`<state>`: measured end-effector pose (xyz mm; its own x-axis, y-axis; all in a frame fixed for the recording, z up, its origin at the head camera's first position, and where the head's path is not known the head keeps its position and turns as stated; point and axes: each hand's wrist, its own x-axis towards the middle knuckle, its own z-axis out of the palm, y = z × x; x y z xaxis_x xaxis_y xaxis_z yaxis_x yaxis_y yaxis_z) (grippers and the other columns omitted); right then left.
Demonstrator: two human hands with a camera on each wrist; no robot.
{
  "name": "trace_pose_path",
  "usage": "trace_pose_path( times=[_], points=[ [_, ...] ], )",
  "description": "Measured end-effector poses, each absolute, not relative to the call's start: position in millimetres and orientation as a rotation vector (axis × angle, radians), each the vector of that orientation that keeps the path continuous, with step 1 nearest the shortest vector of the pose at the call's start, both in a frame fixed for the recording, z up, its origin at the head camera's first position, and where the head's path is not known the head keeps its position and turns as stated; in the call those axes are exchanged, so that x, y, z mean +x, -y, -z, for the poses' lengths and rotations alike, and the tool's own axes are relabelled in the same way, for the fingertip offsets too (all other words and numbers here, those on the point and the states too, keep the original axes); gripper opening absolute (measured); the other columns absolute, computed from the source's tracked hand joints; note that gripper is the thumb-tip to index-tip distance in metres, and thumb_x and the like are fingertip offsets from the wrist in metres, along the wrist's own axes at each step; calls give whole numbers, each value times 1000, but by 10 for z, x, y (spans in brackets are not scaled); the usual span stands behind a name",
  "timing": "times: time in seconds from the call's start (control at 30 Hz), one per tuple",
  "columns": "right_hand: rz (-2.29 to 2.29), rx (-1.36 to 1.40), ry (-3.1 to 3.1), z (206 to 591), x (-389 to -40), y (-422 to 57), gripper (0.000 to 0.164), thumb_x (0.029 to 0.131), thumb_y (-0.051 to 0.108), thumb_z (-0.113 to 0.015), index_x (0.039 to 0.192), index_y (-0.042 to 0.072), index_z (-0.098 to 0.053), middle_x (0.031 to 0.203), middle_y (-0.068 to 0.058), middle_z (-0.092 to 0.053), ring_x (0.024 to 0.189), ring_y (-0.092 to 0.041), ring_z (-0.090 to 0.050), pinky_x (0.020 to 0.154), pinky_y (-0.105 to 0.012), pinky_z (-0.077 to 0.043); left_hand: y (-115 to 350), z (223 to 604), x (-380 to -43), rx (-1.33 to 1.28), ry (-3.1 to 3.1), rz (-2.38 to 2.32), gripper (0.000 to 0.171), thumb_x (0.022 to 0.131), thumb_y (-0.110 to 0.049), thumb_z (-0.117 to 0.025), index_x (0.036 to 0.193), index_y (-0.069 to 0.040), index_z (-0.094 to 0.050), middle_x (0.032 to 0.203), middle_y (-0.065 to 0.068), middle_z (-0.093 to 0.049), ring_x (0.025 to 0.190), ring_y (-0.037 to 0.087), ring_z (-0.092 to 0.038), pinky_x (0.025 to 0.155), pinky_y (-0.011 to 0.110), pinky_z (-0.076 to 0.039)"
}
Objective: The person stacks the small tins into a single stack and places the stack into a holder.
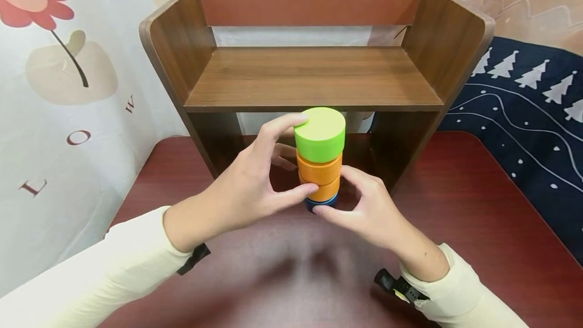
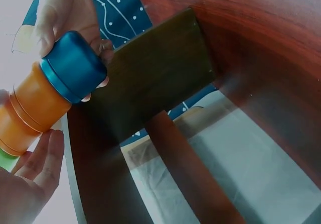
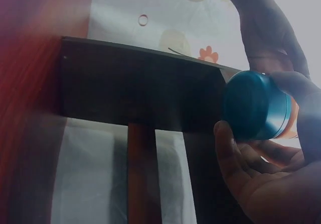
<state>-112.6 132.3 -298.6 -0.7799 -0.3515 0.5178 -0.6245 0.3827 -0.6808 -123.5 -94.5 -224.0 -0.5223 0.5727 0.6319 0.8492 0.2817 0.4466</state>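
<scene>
A tall cylinder with a lime-green top [image 1: 321,138], an orange ringed middle [image 1: 320,171] and a dark blue base [image 2: 75,66] is held upright above the table, in front of the shelf. My left hand [image 1: 250,181] grips it from the left, index finger at the green top and thumb across the orange part. Low on the other side, my right hand [image 1: 375,206] grips the blue base between thumb and fingers. The right wrist view shows the rounded underside of the blue base [image 3: 251,106] between the right hand's fingers and thumb.
Just behind the hands stands a brown wooden desk shelf [image 1: 314,75] with two side panels and a red-brown back rail [image 1: 314,6]. It rests on a dark red table [image 1: 455,206]. Printed cloth [image 1: 524,115] hangs around the back and sides.
</scene>
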Motion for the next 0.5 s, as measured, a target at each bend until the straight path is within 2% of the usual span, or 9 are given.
trace_pose_path(
  times=[0.23, 0.5],
  points=[
    [-1331, 859, 2367, 2828, -1143, -1306, 52, 73, 19, -89, 119, 14, -67, 108, 7, -71, 95, -7, -67, 84, -25, -54, 950, 2126, -1255, -1279, 2164, 1131, 88, 79, -11, -85, 145, -3, -27, 133, 10, -55, 103, 14, -68, 85, 23, -56],
    [-1345, 843, 2373, 2728, -1165, -1266, 48, 75, 19, -88, 117, 15, -66, 100, 7, -71, 80, -6, -66, 71, -29, -56, 946, 2063, -1296, -1257, 2132, 1130, 88, 79, -14, -85, 145, -3, -27, 131, 10, -56, 99, 13, -68, 82, 25, -56]
  ],
)
